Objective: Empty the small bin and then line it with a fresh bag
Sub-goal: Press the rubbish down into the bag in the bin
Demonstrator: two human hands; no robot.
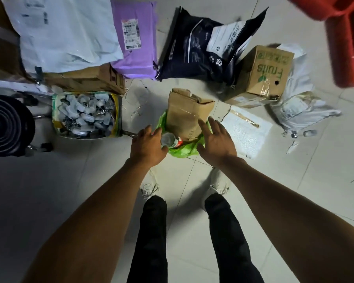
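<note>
Hands spread, neither grip holding anything: left hand (146, 145) and right hand (216, 142) should gather thin green plastic liner (182, 150) rim evenly around flattened brown cardboard box (187, 115) and clear red-labelled bottle (170, 140), then lift straight.

The bin's green liner bag (181, 151) was thin, crinkled plastic film with a faint sheen, and the flattened box (187, 117) jammed into it was matt brown corrugated cardboard with a strip of glossy clear tape, next to a clear, shiny plastic bottle (170, 140) with a red label. The floor (294, 201) was smooth, pale glazed tile, while the purple mailer (134, 37) and the black pouch (192, 50) were slick plastic, and the Fruits carton (264, 72) was dull cardboard
</note>
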